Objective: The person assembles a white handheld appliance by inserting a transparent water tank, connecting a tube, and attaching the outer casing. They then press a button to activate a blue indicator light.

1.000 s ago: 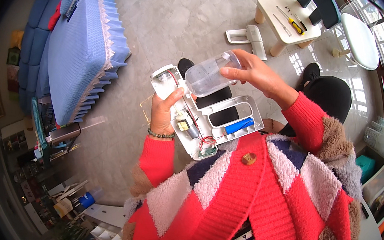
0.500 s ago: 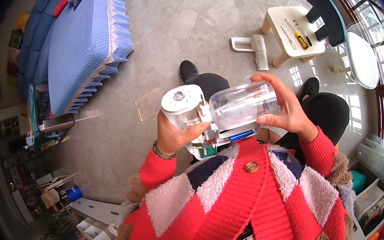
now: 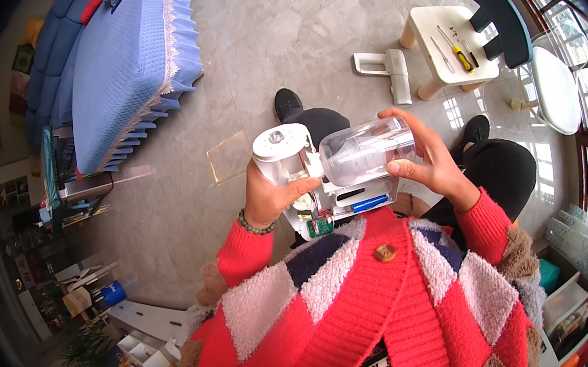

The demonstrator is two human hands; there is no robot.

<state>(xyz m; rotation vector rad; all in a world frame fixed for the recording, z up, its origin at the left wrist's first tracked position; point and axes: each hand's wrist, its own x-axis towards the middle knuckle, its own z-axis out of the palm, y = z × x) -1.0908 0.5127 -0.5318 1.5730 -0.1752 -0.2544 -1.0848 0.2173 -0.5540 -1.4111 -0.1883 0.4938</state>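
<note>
My left hand is closed around the white body of an opened appliance that looks like a handheld vacuum cleaner. Its thumb lies across the body near the cup's end. Fingers and thumb of my right hand grip the far end of a clear plastic dust cup, which lies sideways, slightly tilted, against the body. Whether the two are joined I cannot tell. Below the cup, the open housing shows a blue cylindrical battery, and a green circuit board with wires sits under my left hand.
A white casing piece with a handle lies on the tiled floor ahead. To its right, a small cream stool bears a yellow-and-black screwdriver, other thin tools and tiny screws. A blue-covered sofa stands at the left.
The dust cup has shifted slightly left and tilted, its right end higher, with my right hand moving along. More of the housing and battery shows beneath it.
</note>
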